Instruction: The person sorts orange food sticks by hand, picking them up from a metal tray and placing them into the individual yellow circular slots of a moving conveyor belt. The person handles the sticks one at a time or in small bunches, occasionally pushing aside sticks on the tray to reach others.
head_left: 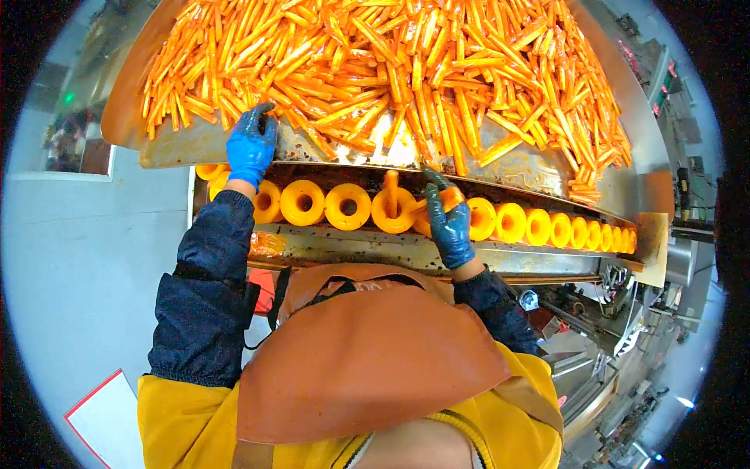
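Note:
My left hand [254, 144], in a blue glove with dark fingertips, rests at the front edge of a metal tray [293, 147], its fingers curved and apart beside the orange sticks [344, 94] heaped there. My right hand [448, 219], gloved in blue and dark-stained, has its fingers wrapped round an orange stick [451, 198] over the row of yellow-orange ring-shaped cups [348, 206]. Another stick [391, 191] stands upright in the cup [385, 220] just left of my right hand. The cup nearest that hand is partly hidden.
A metal ledge [336, 248] runs below the cups, with an orange piece [268, 245] at its left. A tan board [653, 250] stands at the row's right end. Machinery parts lie at the lower right. A brown apron [367, 352] covers my front.

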### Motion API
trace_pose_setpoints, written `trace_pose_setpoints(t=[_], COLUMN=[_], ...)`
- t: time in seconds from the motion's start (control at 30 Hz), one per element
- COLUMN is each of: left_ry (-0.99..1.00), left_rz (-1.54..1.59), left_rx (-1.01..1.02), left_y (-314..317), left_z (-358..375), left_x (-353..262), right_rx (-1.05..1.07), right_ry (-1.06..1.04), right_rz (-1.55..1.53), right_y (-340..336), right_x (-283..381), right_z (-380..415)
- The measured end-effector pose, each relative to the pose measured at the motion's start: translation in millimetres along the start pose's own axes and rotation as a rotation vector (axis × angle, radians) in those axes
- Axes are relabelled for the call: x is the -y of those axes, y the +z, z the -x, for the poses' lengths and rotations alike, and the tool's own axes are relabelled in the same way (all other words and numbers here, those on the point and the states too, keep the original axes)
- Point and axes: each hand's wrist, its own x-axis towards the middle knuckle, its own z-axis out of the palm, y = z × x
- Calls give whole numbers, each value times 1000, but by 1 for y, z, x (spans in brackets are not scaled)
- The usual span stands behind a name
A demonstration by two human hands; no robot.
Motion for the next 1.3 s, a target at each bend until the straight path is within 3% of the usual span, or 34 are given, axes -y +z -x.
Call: trace_pose_setpoints(t=[0.07, 0.13, 0.17, 0.3, 0.33, 0.4, 0.47, 0.53, 0.57, 0.6, 0.67, 0.8, 0.87, 0.93, 1.0, 1.03, 1.2, 1.3], left_ry=[52, -9, -8, 0, -31, -32, 21, 4, 9, 15, -9, -18, -18, -19, -3, -1, 47, 18], left_rz=[-24, 15, 17, -16, -8, -39, 3, -5, -6, -7, 2, 13, 22, 35, 28, 29, -18, 19], left_rx=[-27, 4, 7, 11, 35, 40, 8, 21, 19, 17, 29, 24, 28, 31, 16, 15, -27, 9], left_y=[1, 1, 2, 2, 1, -2, -2, -3, -1, 0, -3, -2, 0, 0, -1, 0, 4, 1], left_z=[1, 1, 2, -1, -1, 0, 0, 1, 1, 0, 0, 1, -1, 0, 0, -1, 0, 0], left_x=[1, -1, 1, 4, 2, -1, 0, -1, 2, 3, -2, 1, 3, 4, 2, 3, 8, 5], right_rx=[-67, -6, 5, 80, 82, 29, -30, 25, 76, 141, 266, 385, 293, -89, -201, -204, 268, 265], right_ry=[-16, 25, 192, -209, -213, -88, -176, -57, -20, -10, -250, -247, -271, -280, -282, -283, 59, 48], right_rz=[-70, -341, -351, 131, 129, 436, 392, -118, -160, -103, 170, 455, 378, 482, 1088, 1088, 1231, 1153], right_y=[-1, 3, 11, 36, 34, 23, 23, 33, 43, 54, 75, 74, 44, 15, -19, -24, -13, -21], right_x=[9, 42, 39, 2, 13, 38, 28, 33, 32, 20, 24, 42, 45, 47, 46, 39, 49, 35], right_z=[2, 1, 4, -3, -2, 5, 4, 4, 2, 0, -6, -10, -29, -61, -103, -120, -150, -156])
